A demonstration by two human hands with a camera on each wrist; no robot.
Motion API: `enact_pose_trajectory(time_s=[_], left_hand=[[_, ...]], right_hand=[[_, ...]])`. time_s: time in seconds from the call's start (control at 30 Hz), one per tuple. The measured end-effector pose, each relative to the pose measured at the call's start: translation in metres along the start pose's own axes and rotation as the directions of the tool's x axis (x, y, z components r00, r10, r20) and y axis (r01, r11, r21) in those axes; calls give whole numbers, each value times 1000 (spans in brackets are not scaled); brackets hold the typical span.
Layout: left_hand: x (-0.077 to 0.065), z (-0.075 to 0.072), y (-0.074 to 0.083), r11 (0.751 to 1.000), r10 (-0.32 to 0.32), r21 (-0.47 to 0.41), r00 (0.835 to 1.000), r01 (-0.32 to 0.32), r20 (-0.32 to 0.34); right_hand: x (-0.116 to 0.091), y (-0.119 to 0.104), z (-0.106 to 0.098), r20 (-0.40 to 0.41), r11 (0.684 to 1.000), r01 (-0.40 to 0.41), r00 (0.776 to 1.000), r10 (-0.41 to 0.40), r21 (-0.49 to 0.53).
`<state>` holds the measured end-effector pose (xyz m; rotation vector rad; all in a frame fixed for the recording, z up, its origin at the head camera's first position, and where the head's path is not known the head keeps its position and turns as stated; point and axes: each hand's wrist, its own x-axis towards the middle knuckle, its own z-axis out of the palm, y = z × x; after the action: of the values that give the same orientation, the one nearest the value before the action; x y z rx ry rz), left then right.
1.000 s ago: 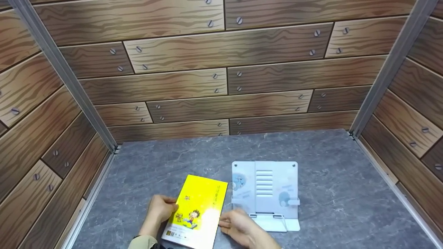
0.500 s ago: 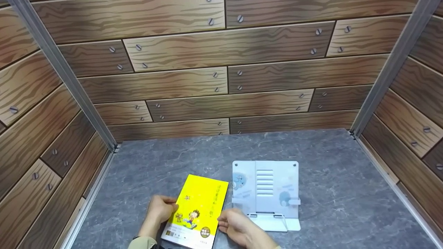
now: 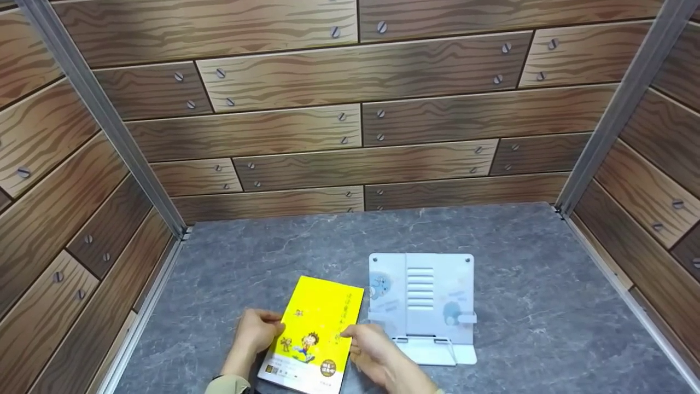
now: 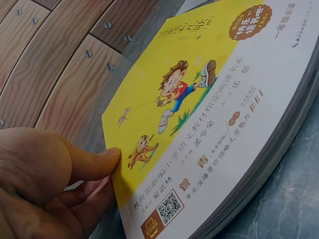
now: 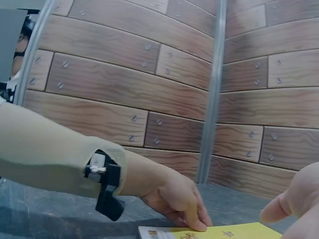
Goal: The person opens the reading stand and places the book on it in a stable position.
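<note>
A yellow paperback book [image 3: 314,323], with a running cartoon child and a white lower band, lies slanted low in the head view. My left hand [image 3: 256,335] pinches its left edge. In the left wrist view the thumb [image 4: 94,163] lies on the cover's edge and the other fingers are bent below it. My right hand [image 3: 377,350] is at the book's right edge, thumb over the cover and fingers curled beside the edge, partly hidden. In the right wrist view its thumb [image 5: 275,209] shows close over the cover.
A pale blue book stand [image 3: 421,295] with slots, cartoon prints and a wire support stands right of the book, close beside my right hand. The grey marbled tabletop [image 3: 262,246] is bounded by wood-patterned walls [image 3: 295,131] and metal corner posts [image 3: 607,120].
My right thumb has moved from the book's right edge up over its cover. The left hand keeps its pinch, and the book lies in nearly the same place.
</note>
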<state>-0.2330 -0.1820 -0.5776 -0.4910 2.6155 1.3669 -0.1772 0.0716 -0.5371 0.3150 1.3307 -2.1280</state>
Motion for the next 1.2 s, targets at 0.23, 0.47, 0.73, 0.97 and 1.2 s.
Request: enact_pose_trajectory(time_s=[0.23,0.47,0.73,0.97,1.2], left_hand=[[3,-3,-1,999,-25,-20,999,26,19],[4,-4,-2,1000,-23,-6,999,23,32],[4,-5,-3,999,-30,-40,999,32,41],[4,-8,-3,998,-24,-52,997,27,72],[5,-12,-4,999,-2,-44,995,7,100]], right_hand=[[8,10,-12,-53,999,-3,999,5,33],[11,16,-17,-4,999,-15,1000,15,44],[21,25,-20,-63,993,59,996,-66,-104],[27,31,-23,-154,995,50,986,-63,-84],[30,35,-24,-151,994,91,984,-99,-58]])
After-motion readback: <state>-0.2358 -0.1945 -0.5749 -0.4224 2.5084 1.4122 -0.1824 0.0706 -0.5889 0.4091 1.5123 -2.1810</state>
